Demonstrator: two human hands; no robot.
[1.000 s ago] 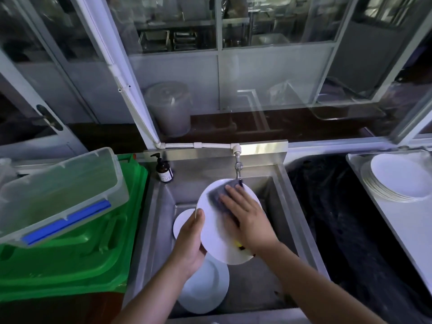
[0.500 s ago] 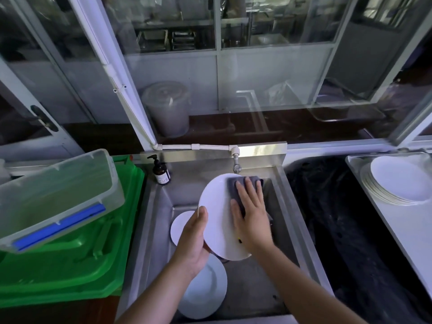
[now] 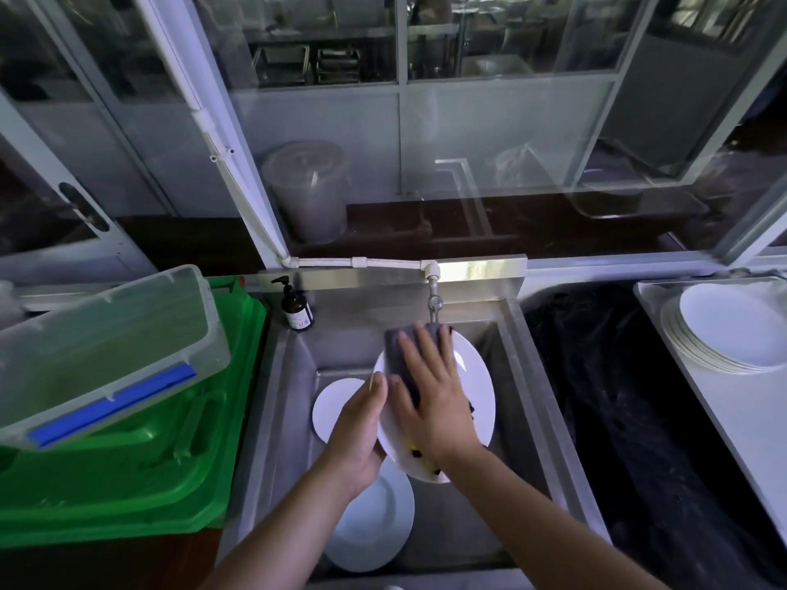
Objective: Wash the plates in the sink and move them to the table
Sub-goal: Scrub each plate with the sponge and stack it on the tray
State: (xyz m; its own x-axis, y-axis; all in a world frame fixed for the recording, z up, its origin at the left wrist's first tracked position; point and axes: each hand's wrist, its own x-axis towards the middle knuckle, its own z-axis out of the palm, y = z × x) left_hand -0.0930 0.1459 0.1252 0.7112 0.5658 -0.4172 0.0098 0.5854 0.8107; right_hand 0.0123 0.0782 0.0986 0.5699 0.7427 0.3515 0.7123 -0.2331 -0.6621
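Head cam is looking straight down into a steel sink (image 3: 528, 376). The left hand (image 3: 362, 427) grips the left edge of a white plate (image 3: 479, 398), thumb on the front face and fingers curled behind it, holding it tilted up over the basin just below the tap (image 3: 433, 300). The right hand (image 3: 434, 402) lies flat on the plate's face with fingers straight and spread, pressing a dark sponge (image 3: 400, 355) against it; a bit of yellow from the sponge peeks out near the wrist. The 2 hands are close together, thumbs nearly touching.

2 more white plates sit down in the basin: one (image 3: 332, 413) partly hidden behind the left hand, the other (image 3: 374, 530) lying nearer the front edge under the left forearm.

Off to the right, a stack of white plates (image 3: 732, 330) sits on the table (image 3: 745, 419), well apart from the sink. A brown pump bottle (image 3: 297, 308) stands at the sink's back left corner. To the left, a clear plastic bin (image 3: 110, 351) with a blue strip rests tilted on a green crate (image 3: 127, 470).
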